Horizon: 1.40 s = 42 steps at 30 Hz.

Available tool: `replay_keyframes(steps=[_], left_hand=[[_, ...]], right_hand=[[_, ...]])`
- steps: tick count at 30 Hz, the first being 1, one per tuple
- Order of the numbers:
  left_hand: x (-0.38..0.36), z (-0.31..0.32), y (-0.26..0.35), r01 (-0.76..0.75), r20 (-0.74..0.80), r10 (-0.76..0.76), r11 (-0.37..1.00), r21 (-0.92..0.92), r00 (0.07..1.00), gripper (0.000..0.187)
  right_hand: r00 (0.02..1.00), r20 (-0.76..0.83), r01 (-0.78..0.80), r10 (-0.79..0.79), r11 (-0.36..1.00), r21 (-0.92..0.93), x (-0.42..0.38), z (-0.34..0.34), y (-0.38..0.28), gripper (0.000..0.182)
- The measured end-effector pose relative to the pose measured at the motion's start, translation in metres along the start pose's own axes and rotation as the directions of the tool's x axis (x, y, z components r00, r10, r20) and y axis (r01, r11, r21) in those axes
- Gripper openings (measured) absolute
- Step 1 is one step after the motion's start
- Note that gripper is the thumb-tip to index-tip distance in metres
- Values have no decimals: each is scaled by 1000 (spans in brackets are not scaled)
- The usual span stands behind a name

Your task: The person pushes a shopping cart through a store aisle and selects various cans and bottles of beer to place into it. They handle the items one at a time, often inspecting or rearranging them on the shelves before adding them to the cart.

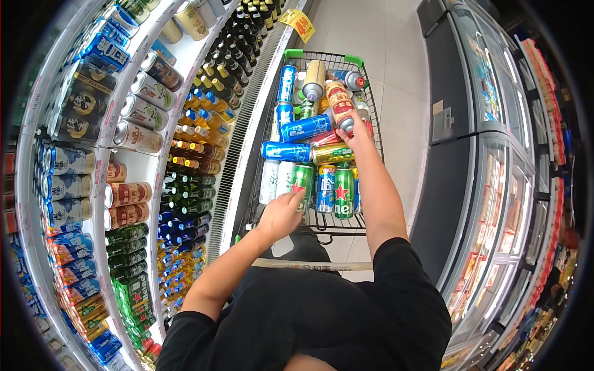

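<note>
My right hand (351, 128) is closed round the lower end of a red and cream can (338, 100) over the right side of a wire shopping cart (379, 139). My left hand (282, 215) is at the cart's near left, its fingertips by a green can with a red star (302, 178); whether it grips anything is unclear. Two blue cans, one tilted (306, 128) and one lying across (286, 151), are left of my right hand. A gold can (332, 153) lies just below it. A cream can (314, 77) leans at the far end.
Shelves of cans and bottles line the left side, with a metal grille (238, 154) along their edge. Glass-fronted freezers (489, 204) stand on the right. A yellow price sign (298, 25) is beyond the cart. Tiled floor (399, 80) shows between cart and freezers.
</note>
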State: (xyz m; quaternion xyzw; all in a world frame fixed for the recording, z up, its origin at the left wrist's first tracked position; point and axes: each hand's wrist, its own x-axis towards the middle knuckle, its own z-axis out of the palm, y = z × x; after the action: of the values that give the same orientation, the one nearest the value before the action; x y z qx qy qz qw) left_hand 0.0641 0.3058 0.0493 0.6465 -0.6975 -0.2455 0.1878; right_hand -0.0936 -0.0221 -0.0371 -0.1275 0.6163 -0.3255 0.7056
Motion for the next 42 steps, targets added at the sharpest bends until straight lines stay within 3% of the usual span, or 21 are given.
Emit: replay_keyframes(steps=[7, 14, 17, 19, 20, 21, 22, 26, 28, 30, 32, 34, 35, 36, 38, 40, 42], left_hand=[[-10, 1, -4, -5, -1, 5, 999, -52, 1000, 51], [-28, -8, -18, -94, -86, 85, 991, -99, 993, 43], [-43, -18, -29, -70, -69, 61, 989, -134, 996, 43], [-51, -27, -34, -80, -95, 67, 986, -144, 993, 43], [-61, -33, -40, -57, -110, 41, 989, -139, 993, 42], [-70, -35, -47, -25, -129, 9, 991, -130, 992, 42], [-78, -42, -53, -20, -150, -3, 988, -153, 989, 41], [-119, -63, -89, 94, -302, -152, 976, -199, 941, 36], [-144, -73, -110, 221, -425, -292, 953, -209, 857, 33], [-169, -88, -133, 375, -452, -488, 870, -320, 747, 36], [-196, -92, -165, 445, -570, -557, 829, -338, 604, 38], [-219, -104, -189, 485, -545, -706, 708, -513, 453, 42], [-227, -118, -190, 507, -571, -715, 694, -511, 403, 46], [-236, -129, -198, 515, -518, -775, 629, -582, 361, 56], [-248, -143, -212, 489, -584, -761, 637, -595, 282, 63], [-254, -163, -217, 465, -589, -764, 635, -617, 263, 69], [-255, -182, -218, 443, -620, -736, 667, -599, 271, 70]], right_hand=[[1000, 31, 6, -6, 1000, -26, 2, 4, 6, 64], [968, -146, 139, -202, 924, -357, 8, 2, 17, 60], [860, -186, 253, -476, 712, -655, 13, -4, 23, 56], [710, -115, 274, -695, 423, -864, 8, -9, 26, 57], [623, 7, 283, -782, 216, -935, 15, -13, 29, 58], [598, 66, 319, -799, 162, -934, -3, -8, 31, 58], [631, 118, 409, -767, 199, -891, -16, -5, 33, 58], [356, 365, 542, -860, -128, -831, -50, 13, 61, 54], [219, 434, 592, -874, -235, -771, -90, 38, 94, 56], [258, 545, 737, -798, -202, -645, -127, 75, 130, 58], [260, 667, 841, -698, -175, -512, -155, 116, 171, 57], [244, 837, 921, -490, -153, -358, -188, 159, 207, 58], [224, 888, 947, -401, -127, -296, -203, 179, 224, 58], [195, 930, 968, -312, -93, -234, -216, 200, 241, 59], [114, 978, 988, -172, -86, -130, -239, 244, 275, 62], [33, 995, 997, -94, -65, -39, -272, 290, 296, 67], [18, 999, 1000, -28, -8, -18, -296, 338, 317, 72]])
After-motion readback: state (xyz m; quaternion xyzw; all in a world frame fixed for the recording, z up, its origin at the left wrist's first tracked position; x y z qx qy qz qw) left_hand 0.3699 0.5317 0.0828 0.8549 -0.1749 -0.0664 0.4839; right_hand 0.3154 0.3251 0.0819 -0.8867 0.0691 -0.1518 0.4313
